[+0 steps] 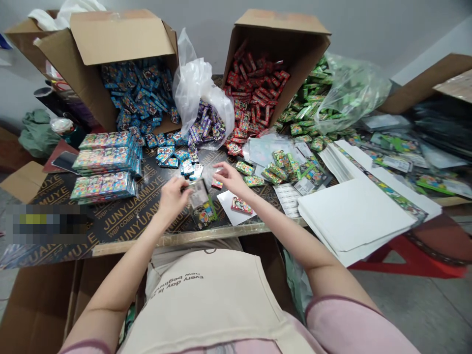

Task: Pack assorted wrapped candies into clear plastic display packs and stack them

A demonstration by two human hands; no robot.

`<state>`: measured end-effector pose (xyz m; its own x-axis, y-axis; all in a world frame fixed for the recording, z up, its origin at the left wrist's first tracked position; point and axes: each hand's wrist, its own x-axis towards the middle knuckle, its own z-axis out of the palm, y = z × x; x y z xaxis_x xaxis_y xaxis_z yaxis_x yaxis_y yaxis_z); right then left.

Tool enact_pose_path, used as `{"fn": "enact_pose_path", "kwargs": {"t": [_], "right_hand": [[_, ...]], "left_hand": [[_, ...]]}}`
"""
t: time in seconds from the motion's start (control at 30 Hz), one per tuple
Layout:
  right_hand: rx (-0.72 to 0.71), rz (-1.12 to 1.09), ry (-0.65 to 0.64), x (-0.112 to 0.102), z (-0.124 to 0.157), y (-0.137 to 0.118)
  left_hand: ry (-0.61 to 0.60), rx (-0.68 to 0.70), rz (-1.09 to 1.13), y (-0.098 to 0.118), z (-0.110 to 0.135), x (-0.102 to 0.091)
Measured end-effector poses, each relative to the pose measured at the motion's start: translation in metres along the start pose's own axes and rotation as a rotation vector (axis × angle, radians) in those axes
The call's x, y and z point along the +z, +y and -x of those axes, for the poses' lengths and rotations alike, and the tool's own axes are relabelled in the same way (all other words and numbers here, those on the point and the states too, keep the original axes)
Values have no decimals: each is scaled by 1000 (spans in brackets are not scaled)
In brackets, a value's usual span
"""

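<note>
My left hand [174, 197] pinches the top edge of a clear plastic bag [199, 194] with a printed green and black card showing in its lower part. My right hand [231, 180] is just to the right, its fingers spread and curved beside some crumpled clear film; whether they touch it is hard to make out. A small red packet [241, 205] lies on a white card [230, 216] below my right wrist. Behind my hands are loose blue packets [187, 167], and green packets [245, 168] lie to the right.
Open cartons of blue packets [142, 93] and red packets [254, 93] stand at the back. Purple packets [206, 125] spill from a plastic bag between them. Bundled packs [105, 162] are stacked left. White card sheets [357, 211] overhang the table's front right edge.
</note>
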<state>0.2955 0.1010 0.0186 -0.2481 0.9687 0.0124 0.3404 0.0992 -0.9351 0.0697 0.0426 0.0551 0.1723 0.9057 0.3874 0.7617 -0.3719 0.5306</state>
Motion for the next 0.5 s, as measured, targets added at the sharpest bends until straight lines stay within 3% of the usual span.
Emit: {"fn": "enact_pose_path", "kwargs": {"t": [0.07, 0.17, 0.27, 0.37, 0.43, 0.5], "right_hand": [[-64, 344, 62, -5, 8, 24], [-72, 646, -18, -5, 21, 57], [-107, 678, -65, 1, 30, 74], [-153, 655, -82, 7, 34, 78], [-175, 639, -84, 8, 35, 78], [-186, 620, -81, 8, 36, 79]], "left_hand": [[-17, -22, -194, -12, 5, -12], [-146, 96, -316, -23, 9, -13], [-463, 242, -252, -32, 8, 8], [-768, 242, -221, -41, 8, 35], [-829, 238, -241, -45, 8, 46], [-803, 253, -241, -44, 7, 49]]}}
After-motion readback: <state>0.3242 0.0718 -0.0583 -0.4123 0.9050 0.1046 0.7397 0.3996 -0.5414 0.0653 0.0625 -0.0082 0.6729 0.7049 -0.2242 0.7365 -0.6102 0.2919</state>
